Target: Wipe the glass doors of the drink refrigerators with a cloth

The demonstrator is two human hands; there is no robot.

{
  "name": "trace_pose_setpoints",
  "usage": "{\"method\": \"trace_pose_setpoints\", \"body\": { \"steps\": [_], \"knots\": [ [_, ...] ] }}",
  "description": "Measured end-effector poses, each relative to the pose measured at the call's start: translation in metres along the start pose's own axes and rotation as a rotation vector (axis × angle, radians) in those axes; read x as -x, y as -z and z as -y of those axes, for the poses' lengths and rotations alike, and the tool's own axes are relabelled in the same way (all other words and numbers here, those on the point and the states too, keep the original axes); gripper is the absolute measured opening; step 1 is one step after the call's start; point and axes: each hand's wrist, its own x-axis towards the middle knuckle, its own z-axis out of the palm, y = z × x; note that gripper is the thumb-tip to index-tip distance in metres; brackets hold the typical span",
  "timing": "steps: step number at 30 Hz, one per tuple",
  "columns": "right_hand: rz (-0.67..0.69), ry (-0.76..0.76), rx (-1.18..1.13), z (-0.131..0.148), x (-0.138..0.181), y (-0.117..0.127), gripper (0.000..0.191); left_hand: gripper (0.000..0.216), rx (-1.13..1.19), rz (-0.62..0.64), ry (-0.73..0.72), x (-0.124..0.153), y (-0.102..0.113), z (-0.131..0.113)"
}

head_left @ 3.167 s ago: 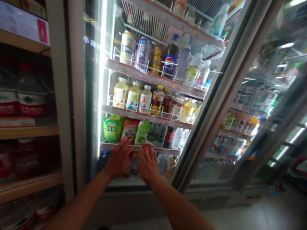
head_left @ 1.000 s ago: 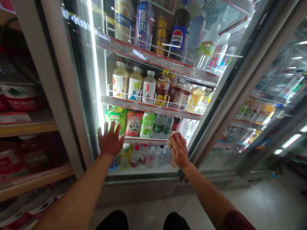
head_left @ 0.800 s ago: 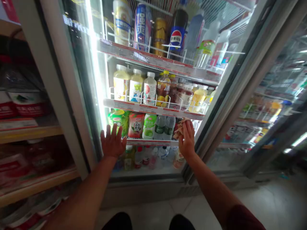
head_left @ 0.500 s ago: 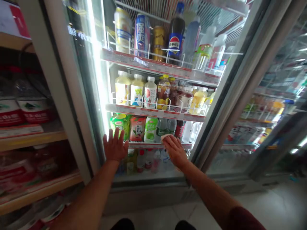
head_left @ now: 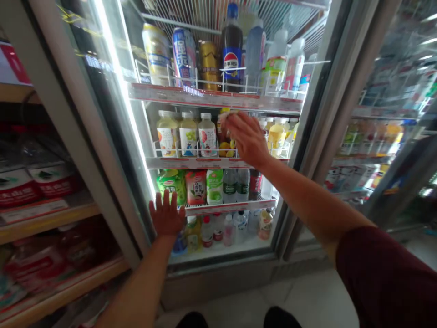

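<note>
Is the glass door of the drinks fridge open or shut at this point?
Shut. The left hand lies flat on the glass door and the right hand presses a cloth against it, bottles behind.

Head camera, close, facing down at fridge door (head_left: 136, 150).

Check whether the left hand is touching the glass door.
Touching. The head view shows the left hand spread flat, palm against the glass door, no gap visible.
</note>
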Motion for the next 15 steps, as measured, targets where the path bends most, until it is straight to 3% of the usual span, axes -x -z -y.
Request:
{"method": "trace_pose_setpoints", "body": {
  "steps": [3,5,11,13,15],
  "knots": [
    [-0.13,-0.071,0.009,-0.041,-0.054,0.009,0.06,0.066,-0.017,0.015,0.003,-0.002,0.002,-0.002],
    [-0.186,-0.118,0.035,-0.055,-0.074,0.01,0.062,0.065,-0.042,0.012,-0.018,-0.002,0.005,-0.004],
    [-0.123,-0.118,0.048,-0.041,-0.08,0.013,0.07,0.054,-0.068,-0.034,-0.202,-0.004,0.028,0.0],
    [-0.078,-0.083,0.066,-0.035,-0.079,0.015,0.072,0.051,-0.081,-0.098,-0.283,-0.022,0.039,0.001],
    [-0.047,-0.061,0.094,-0.031,-0.079,0.017,0.073,0.053,-0.11,-0.209,-0.358,-0.059,0.051,-0.006]
  ]
}}
